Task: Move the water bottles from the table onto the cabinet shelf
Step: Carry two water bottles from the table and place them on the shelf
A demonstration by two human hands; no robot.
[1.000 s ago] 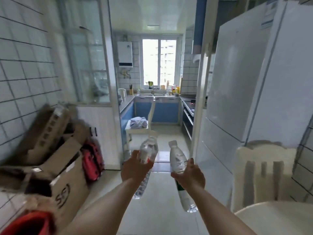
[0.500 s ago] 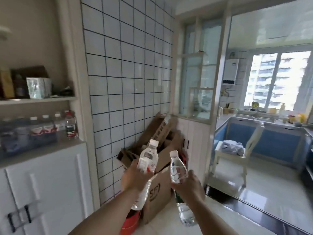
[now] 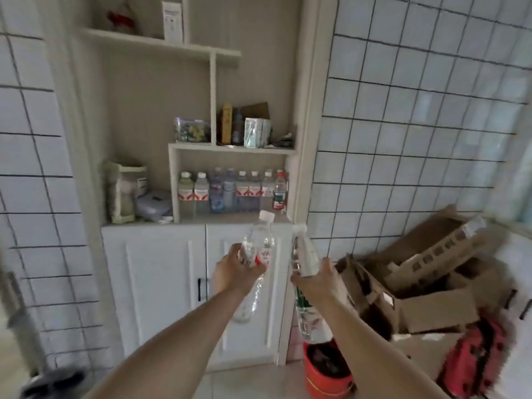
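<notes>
My left hand (image 3: 236,269) grips a clear water bottle with a red-and-white label (image 3: 259,246), cap tilted up toward the cabinet. My right hand (image 3: 316,276) grips a second clear bottle with a green label (image 3: 303,254), its base hanging below my wrist. Both are held in front of the white cabinet doors (image 3: 161,283). Above them, the cabinet shelf (image 3: 230,218) carries a row of several water bottles (image 3: 230,191) standing upright. The table is out of view.
A pile of cardboard boxes (image 3: 426,283) leans against the tiled wall at right, with a red bag (image 3: 478,358) and a red bucket (image 3: 325,378) on the floor. A green caddy (image 3: 121,191) and small items sit left on the cabinet top. Upper shelves hold boxes.
My view has swung left from the kitchen doorway to face the cabinet. Both hands keep holding their bottles, which now sit in front of the cabinet doors.
</notes>
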